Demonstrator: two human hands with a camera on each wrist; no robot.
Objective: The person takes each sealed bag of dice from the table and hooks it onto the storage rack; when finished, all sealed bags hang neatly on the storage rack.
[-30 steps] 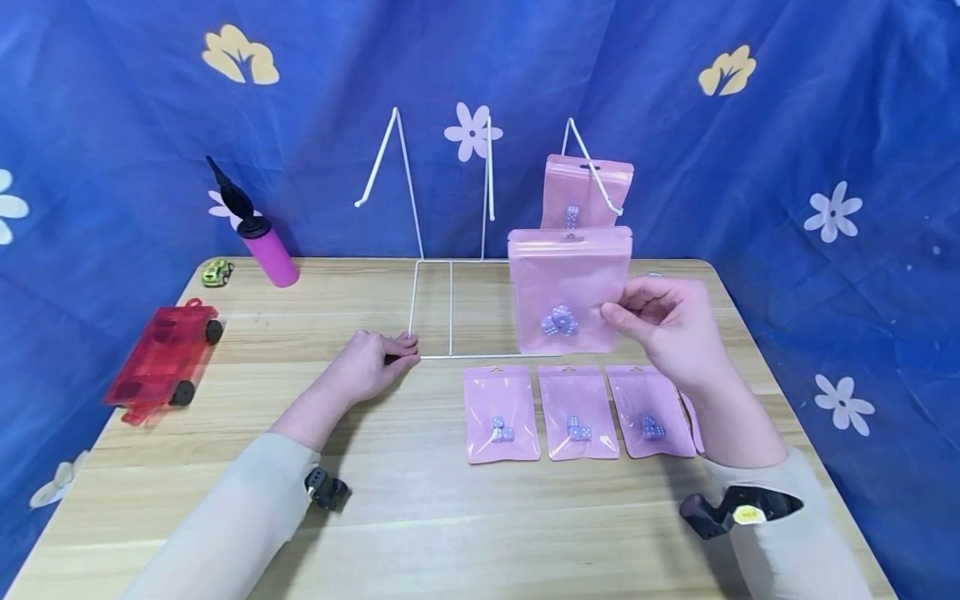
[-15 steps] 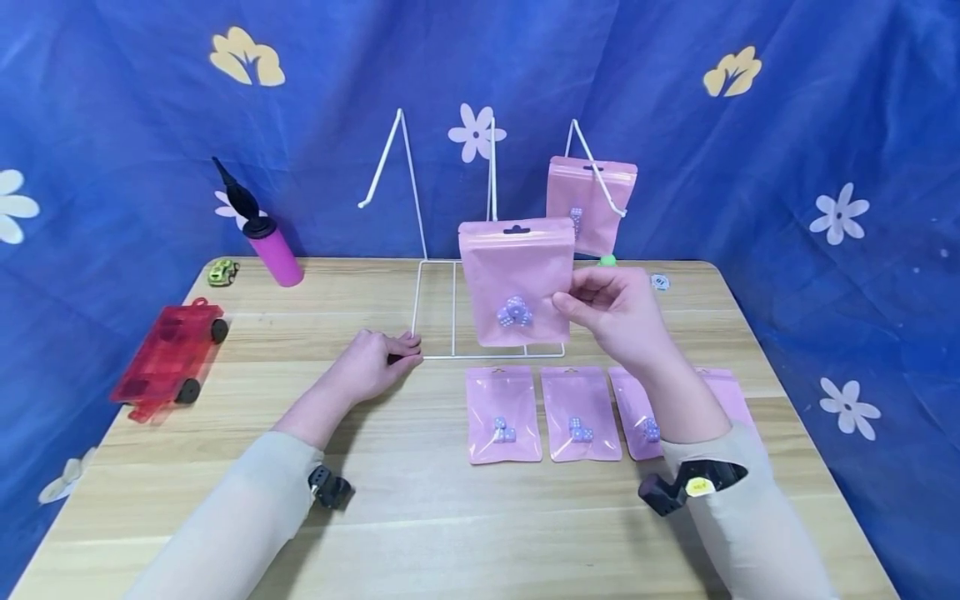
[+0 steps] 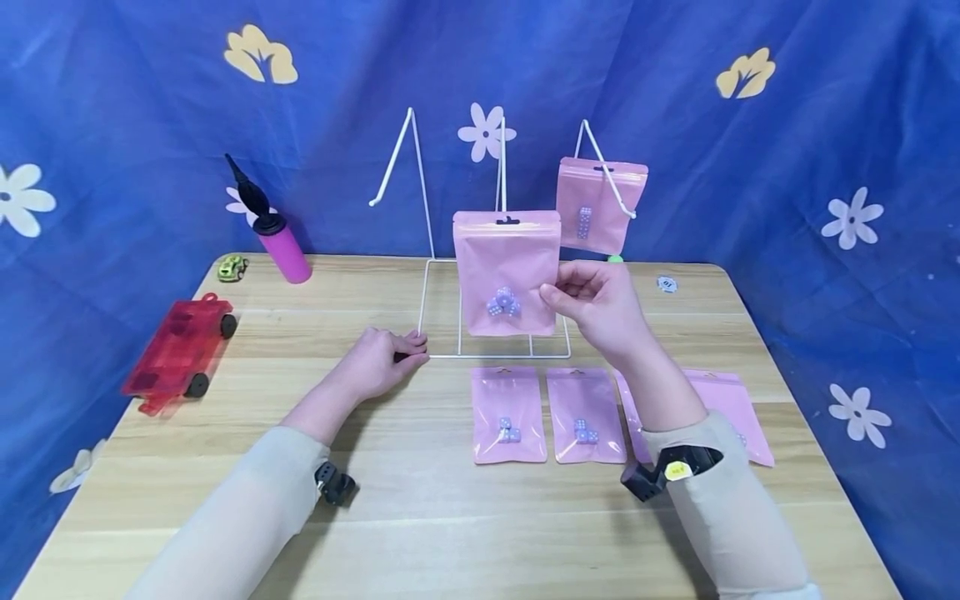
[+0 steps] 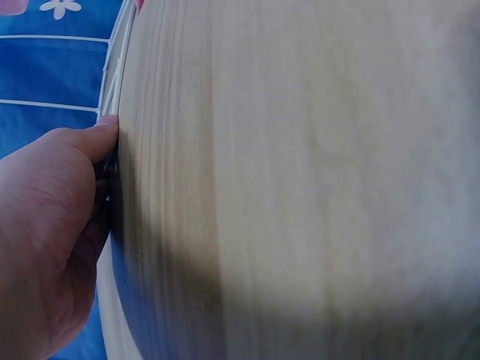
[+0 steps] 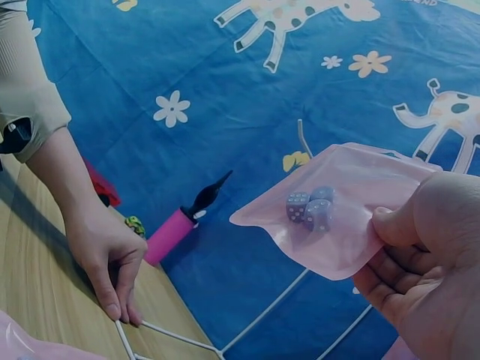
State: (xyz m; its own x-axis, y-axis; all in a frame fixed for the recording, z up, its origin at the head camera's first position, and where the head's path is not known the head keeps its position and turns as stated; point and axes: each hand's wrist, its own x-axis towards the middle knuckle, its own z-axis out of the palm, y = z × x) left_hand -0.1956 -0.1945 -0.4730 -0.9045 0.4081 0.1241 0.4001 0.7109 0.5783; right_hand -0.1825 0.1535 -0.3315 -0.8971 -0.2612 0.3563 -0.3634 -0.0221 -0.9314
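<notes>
1. One second earlier, the right hand point(image 3: 600, 308) had the held pink bag point(image 3: 476, 258) in front of the hanging pink bag point(image 3: 600, 208). Now it had moved left, under the middle hook point(image 3: 504, 158).
2. The left hand point(image 3: 378, 362) had stayed at the near left corner of the white wire rack point(image 3: 498, 357), its fingers pinching the wire.
3. More of the far right lying bag point(image 3: 723, 408) showed than one second before, because the right arm had moved off it.
4. The surface point(image 3: 450, 517) ended at the back near the blue curtain point(image 3: 337, 50). Its front edge was out of the head view.
5. Plain wood showed in front of the lying bags and between the red toy car point(image 3: 180, 350) and the left hand. The left hook point(image 3: 392, 158) had no bag on it.
6. The right hand's fingers were clamped on the right edge of the held pink bag, with the thumb in front. The blue dice point(image 3: 504, 302) sat low in it, to the left of the fingers.
7. The bag was up in the air, its hole lined up below the middle hook in the head view. I could not tell if they touched.
</notes>
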